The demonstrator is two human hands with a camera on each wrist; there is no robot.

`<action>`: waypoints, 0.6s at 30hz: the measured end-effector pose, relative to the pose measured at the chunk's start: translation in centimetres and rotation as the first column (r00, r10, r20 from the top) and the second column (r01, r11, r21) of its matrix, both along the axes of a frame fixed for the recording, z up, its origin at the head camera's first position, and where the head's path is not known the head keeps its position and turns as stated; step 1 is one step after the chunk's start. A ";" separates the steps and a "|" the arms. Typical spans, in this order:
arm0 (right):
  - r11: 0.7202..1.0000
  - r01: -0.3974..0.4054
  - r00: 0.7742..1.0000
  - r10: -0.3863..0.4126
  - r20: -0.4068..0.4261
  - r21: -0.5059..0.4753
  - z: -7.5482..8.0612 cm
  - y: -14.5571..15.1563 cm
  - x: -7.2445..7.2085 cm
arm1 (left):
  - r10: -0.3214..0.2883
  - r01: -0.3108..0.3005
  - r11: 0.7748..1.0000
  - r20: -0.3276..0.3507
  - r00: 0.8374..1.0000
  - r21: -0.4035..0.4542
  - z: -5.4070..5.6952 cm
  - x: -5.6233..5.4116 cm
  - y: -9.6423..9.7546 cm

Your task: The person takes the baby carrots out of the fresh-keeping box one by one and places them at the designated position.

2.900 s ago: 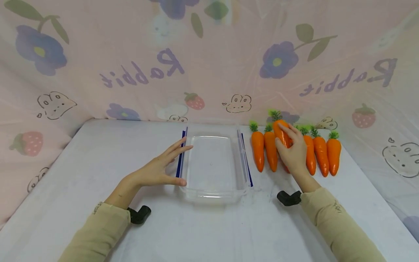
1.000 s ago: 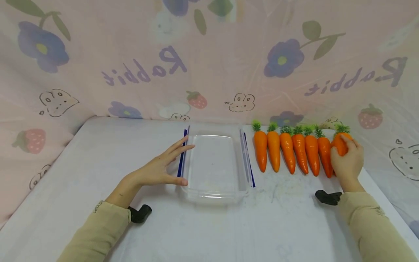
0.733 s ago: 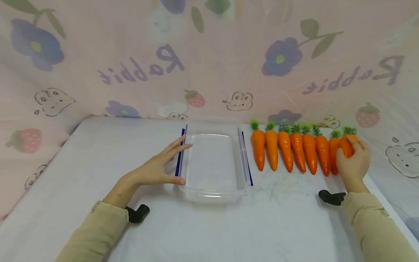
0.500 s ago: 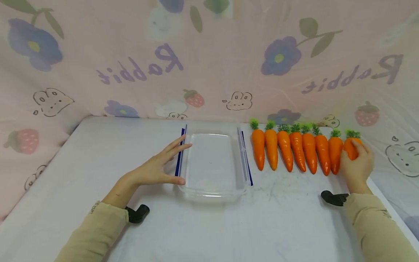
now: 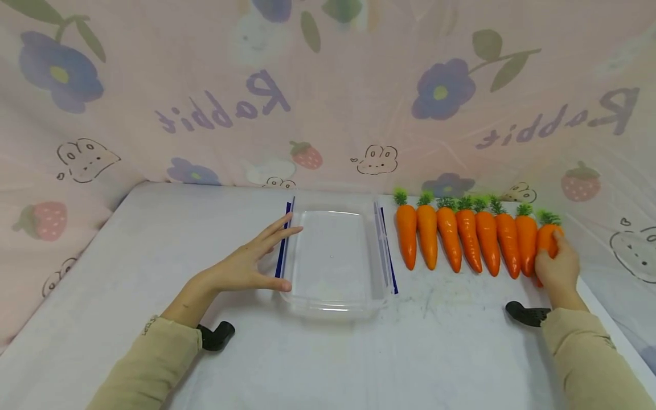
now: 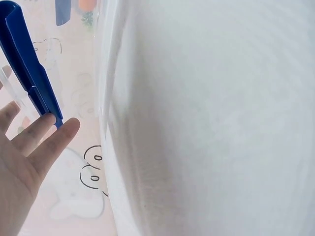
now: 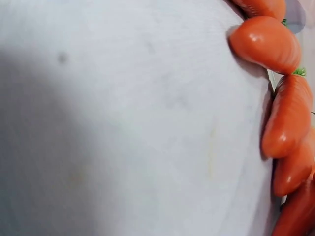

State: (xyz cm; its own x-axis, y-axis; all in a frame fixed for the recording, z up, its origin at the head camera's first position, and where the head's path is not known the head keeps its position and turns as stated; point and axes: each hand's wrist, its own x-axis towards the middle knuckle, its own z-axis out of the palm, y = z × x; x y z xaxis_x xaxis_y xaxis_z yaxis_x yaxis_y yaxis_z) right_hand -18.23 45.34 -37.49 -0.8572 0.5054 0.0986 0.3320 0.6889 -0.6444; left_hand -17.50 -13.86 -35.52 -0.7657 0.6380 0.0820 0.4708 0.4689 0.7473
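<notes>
Several orange carrots (image 5: pixel 468 236) with green tops lie side by side in a row, tips toward me. At the row's right end, my right hand (image 5: pixel 561 265) holds the last carrot (image 5: pixel 547 242) between thumb and fingers; part of it is hidden by the hand. Left of the row stands a clear plastic container (image 5: pixel 333 304) with blue side clips. My left hand (image 5: pixel 251 265) rests against its left side, thumb and fingers spread and fairly straight. In the left wrist view, fingertips lie by a blue clip (image 6: pixel 32 69). The right wrist view shows carrots (image 7: pixel 266 44) but no hand.
Everything stands on a white-covered table (image 5: pixel 328 364). A pinkish printed cloth (image 5: pixel 338 102) hangs behind and at both sides. Black curved pieces (image 5: pixel 217 336) stick out at both wrists. The table's right edge runs close to the right hand.
My right hand went from a mid-row carrot to the row's right end. The last carrot has just shifted left against its neighbour and slightly toward me. My left hand stayed at the container.
</notes>
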 end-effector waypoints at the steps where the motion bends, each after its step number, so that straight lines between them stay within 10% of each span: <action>1: 0.999 -0.033 0.999 0.033 0.009 0.006 -0.1 0.2 0.0 | -0.001 0.001 1.000 0.002 1.000 0.001 0.0 0.0 0.0; 8: 0.984 -0.173 0.982 0.175 0.077 -0.035 -0.3 0.4 -0.1 | -0.005 0.005 1.000 -0.001 1.000 -0.001 0.0 0.0 0.0; 18: 0.989 -0.135 0.979 0.142 0.146 -0.053 0.0 0.0 0.2 | -0.004 0.004 1.000 0.001 1.000 0.005 0.0 0.0 0.0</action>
State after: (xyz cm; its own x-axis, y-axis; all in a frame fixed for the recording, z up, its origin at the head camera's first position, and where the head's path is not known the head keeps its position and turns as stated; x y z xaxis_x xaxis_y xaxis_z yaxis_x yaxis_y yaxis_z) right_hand -18.05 45.38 -37.54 -0.9227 0.3818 -0.0544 0.3298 0.7079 -0.6246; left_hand -17.47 -13.90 -35.51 -0.7630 0.6410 0.0841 0.4720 0.4634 0.7500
